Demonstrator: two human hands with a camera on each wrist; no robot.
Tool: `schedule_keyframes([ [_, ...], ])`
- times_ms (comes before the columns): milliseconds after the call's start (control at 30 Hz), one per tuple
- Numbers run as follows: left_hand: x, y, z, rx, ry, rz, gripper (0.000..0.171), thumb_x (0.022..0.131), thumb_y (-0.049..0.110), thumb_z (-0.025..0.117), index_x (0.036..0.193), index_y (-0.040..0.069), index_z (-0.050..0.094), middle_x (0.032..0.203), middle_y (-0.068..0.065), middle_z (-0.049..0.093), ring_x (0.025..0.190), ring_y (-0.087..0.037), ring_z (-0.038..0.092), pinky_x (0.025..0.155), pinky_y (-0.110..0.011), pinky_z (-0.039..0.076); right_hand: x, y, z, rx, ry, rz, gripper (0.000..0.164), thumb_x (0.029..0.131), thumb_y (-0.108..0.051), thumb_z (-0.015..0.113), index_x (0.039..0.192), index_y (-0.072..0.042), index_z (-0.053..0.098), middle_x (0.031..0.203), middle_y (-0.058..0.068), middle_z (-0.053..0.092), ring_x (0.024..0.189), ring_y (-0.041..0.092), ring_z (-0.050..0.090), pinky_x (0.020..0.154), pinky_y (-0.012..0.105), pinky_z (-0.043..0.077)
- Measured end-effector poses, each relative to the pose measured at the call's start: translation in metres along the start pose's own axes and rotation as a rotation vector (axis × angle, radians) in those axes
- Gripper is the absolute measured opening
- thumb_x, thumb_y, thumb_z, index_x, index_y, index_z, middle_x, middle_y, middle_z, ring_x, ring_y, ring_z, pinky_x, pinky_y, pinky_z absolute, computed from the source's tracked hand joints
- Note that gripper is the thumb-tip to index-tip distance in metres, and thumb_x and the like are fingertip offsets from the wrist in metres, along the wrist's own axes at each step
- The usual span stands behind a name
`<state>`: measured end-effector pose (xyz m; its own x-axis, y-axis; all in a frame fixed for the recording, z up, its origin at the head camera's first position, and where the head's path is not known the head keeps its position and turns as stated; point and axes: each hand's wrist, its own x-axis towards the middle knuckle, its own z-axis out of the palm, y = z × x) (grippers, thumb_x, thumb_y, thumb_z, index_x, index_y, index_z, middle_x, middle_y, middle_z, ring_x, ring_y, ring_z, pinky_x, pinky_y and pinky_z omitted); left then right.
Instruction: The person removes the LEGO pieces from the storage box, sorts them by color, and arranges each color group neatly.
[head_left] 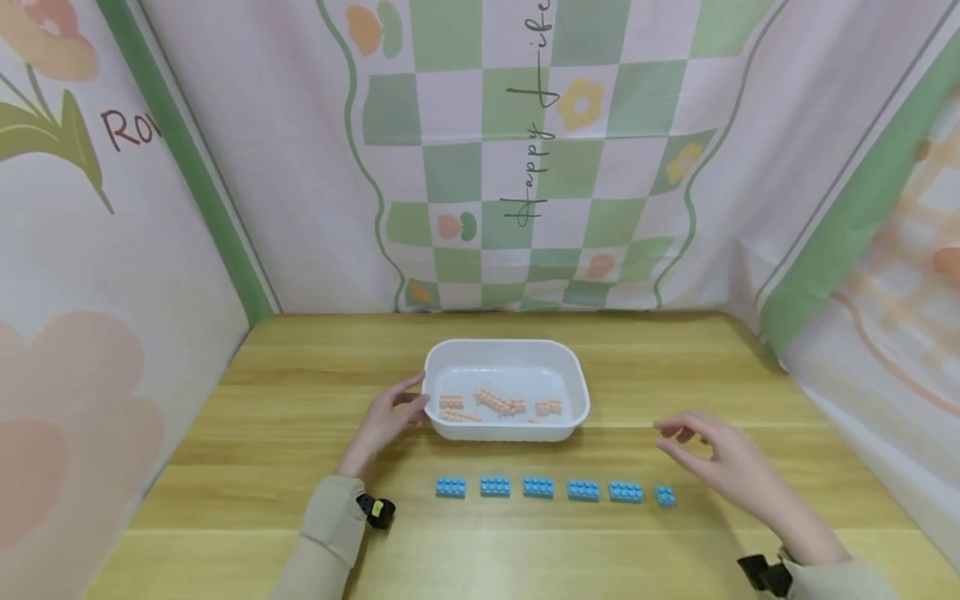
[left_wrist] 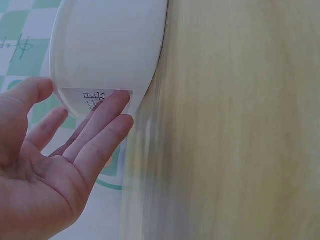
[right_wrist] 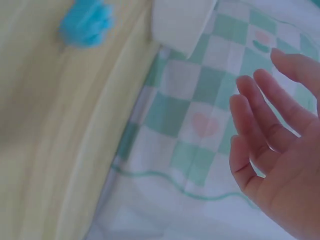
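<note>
A white plastic tub [head_left: 507,432] stands on the wooden table, with several peach-coloured toy bricks [head_left: 495,402] lying inside. My left hand [head_left: 390,418] is at the tub's left end. In the left wrist view its fingers [left_wrist: 102,131] are extended against the end wall, partly covering a label [left_wrist: 95,97], and the thumb reaches up by the rim. Off to the right, my right hand [head_left: 723,457] hovers over the table with loosely bent fingers and holds nothing. Nearest to it is a small blue brick [head_left: 664,496], the right end of a row.
Several longer blue bricks [head_left: 538,487] continue that row leftward, spaced apart in front of the tub. Patterned curtains [head_left: 517,167] hang along the table's far edge and both sides. Each wrist carries a small black camera [head_left: 377,511].
</note>
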<state>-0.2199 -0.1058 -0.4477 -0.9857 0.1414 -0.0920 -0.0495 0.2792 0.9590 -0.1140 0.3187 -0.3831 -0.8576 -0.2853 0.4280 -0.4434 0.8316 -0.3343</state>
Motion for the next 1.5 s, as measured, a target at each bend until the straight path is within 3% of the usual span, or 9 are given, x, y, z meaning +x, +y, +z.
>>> schedule_keyframes([
  [333, 0.001, 0.001, -0.003, 0.025, -0.002, 0.019, 0.048, 0.093, 0.019, 0.059, 0.139, 0.014, 0.046, 0.118, -0.02, 0.061, 0.092, -0.028, 0.066, 0.081, -0.034, 0.057, 0.057, -0.037, 0.023, 0.071, -0.017, -0.044, 0.014, 0.084, -0.017, 0.07, 0.098, -0.016, 0.068, 0.09, -0.007, 0.067, 0.078, 0.007, 0.059, 0.063, 0.023, 0.05],
  [600, 0.002, -0.002, 0.0, 0.002, 0.005, 0.039, 0.048, 0.092, 0.014, 0.06, 0.138, 0.012, 0.047, 0.116, -0.022, 0.062, 0.091, -0.028, 0.067, 0.078, -0.032, 0.058, 0.099, -0.06, 0.046, 0.209, -0.122, -0.088, 0.014, 0.088, -0.021, 0.066, 0.101, -0.015, 0.068, 0.096, -0.001, 0.067, 0.079, 0.008, 0.06, 0.069, 0.026, 0.052],
  [900, 0.003, -0.006, 0.003, -0.002, 0.008, 0.059, 0.047, 0.092, 0.014, 0.059, 0.137, 0.011, 0.047, 0.116, -0.022, 0.062, 0.091, -0.028, 0.066, 0.077, -0.032, 0.058, 0.126, -0.076, 0.075, 0.259, -0.211, -0.131, 0.016, 0.087, -0.018, 0.067, 0.1, -0.009, 0.068, 0.096, 0.008, 0.068, 0.08, 0.014, 0.06, 0.069, 0.025, 0.052],
  [1033, 0.002, -0.003, 0.002, -0.02, 0.012, 0.062, 0.048, 0.091, 0.013, 0.06, 0.137, 0.01, 0.047, 0.115, -0.023, 0.062, 0.09, -0.031, 0.067, 0.078, -0.034, 0.058, 0.134, -0.081, 0.087, 0.245, -0.241, -0.144, 0.017, 0.087, -0.018, 0.067, 0.1, -0.006, 0.068, 0.095, 0.007, 0.068, 0.078, 0.015, 0.06, 0.071, 0.033, 0.055],
  [1133, 0.001, -0.003, 0.002, -0.035, 0.014, 0.06, 0.047, 0.091, 0.012, 0.06, 0.137, 0.01, 0.048, 0.114, -0.023, 0.063, 0.089, -0.032, 0.067, 0.077, -0.034, 0.058, 0.139, -0.084, 0.097, 0.233, -0.265, -0.129, 0.019, 0.086, -0.018, 0.067, 0.099, -0.004, 0.068, 0.093, 0.006, 0.068, 0.077, 0.014, 0.06, 0.071, 0.037, 0.055],
  [1333, 0.001, -0.004, 0.003, -0.038, 0.016, 0.066, 0.047, 0.091, 0.012, 0.06, 0.136, 0.01, 0.049, 0.113, -0.023, 0.063, 0.088, -0.032, 0.067, 0.077, -0.033, 0.058, 0.149, -0.086, 0.111, 0.188, -0.344, -0.025, 0.02, 0.085, -0.019, 0.069, 0.098, -0.005, 0.068, 0.088, 0.003, 0.066, 0.075, 0.011, 0.057, 0.065, 0.025, 0.049],
  [1500, 0.001, -0.003, 0.002, -0.04, 0.002, 0.063, 0.047, 0.091, 0.013, 0.06, 0.137, 0.01, 0.048, 0.113, -0.023, 0.063, 0.087, -0.032, 0.067, 0.078, -0.034, 0.058, 0.154, -0.085, 0.124, 0.172, -0.412, 0.067, 0.019, 0.084, -0.019, 0.07, 0.098, -0.006, 0.069, 0.085, 0.002, 0.065, 0.075, 0.012, 0.056, 0.065, 0.026, 0.049],
])
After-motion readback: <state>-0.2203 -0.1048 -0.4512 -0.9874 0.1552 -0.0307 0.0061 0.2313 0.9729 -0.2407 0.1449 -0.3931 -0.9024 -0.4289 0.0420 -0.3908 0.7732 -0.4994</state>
